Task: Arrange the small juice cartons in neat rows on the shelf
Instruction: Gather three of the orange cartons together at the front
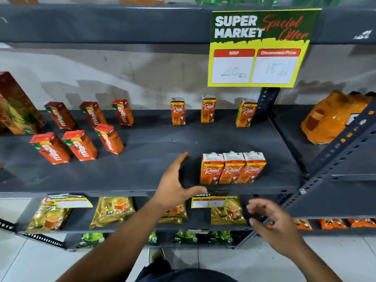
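Three orange "Real" juice cartons [233,168] stand tight side by side near the front edge of the dark grey shelf [142,171]. Three more of the same stand spaced apart at the back: one [178,111], another [208,109] and one [245,113] by the upright. At the left, several red juice cartons [81,145] stand in two loose rows. My left hand [176,183] is open at the shelf's front edge, just left of the front trio, not touching it. My right hand [272,222] hovers open below the shelf, holding nothing.
A tall red carton [16,104] stands at the far left. A yellow price sign [258,49] hangs from the shelf above. An orange shrink-wrapped pack [329,119] lies on the neighbouring shelf, right of the perforated upright [325,167]. Tea packets [114,210] fill the shelf below.
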`<action>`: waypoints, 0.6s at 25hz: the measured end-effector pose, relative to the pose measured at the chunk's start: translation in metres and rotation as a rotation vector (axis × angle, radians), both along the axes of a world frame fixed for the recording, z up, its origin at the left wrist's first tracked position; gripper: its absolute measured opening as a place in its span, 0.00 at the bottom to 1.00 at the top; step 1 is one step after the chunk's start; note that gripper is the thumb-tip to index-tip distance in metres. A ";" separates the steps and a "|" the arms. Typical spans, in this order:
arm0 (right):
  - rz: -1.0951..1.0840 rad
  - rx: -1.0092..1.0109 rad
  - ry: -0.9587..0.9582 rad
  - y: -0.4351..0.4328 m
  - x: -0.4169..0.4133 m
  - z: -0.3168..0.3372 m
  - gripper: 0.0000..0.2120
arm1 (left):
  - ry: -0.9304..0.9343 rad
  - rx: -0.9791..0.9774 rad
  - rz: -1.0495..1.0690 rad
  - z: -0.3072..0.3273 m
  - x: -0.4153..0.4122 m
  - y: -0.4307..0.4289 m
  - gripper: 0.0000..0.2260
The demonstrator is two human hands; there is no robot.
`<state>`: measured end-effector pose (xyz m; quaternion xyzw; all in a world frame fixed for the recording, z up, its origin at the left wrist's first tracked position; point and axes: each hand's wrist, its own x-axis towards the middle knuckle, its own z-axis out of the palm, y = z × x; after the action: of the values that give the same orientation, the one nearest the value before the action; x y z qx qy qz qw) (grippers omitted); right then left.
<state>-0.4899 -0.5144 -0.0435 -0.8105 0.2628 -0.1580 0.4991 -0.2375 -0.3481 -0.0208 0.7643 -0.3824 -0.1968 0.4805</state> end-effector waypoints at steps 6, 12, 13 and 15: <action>0.406 -0.005 0.075 0.064 0.087 -0.002 0.18 | -0.274 -0.129 0.549 -0.030 0.034 0.168 0.29; 0.446 0.009 -0.121 0.127 0.208 0.022 0.26 | -0.112 -0.248 0.935 -0.013 0.152 0.263 0.44; 0.418 0.009 -0.153 0.134 0.235 0.027 0.30 | -0.034 -0.279 0.933 -0.009 0.174 0.265 0.49; 0.346 0.041 -0.183 0.146 0.293 0.034 0.37 | 0.083 -0.320 0.857 -0.007 0.212 0.259 0.53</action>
<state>-0.1966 -0.3684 -0.0092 -0.8155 0.0763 -0.1377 0.5569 -0.0259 -0.0894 -0.0274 0.7612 -0.0381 0.0506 0.6455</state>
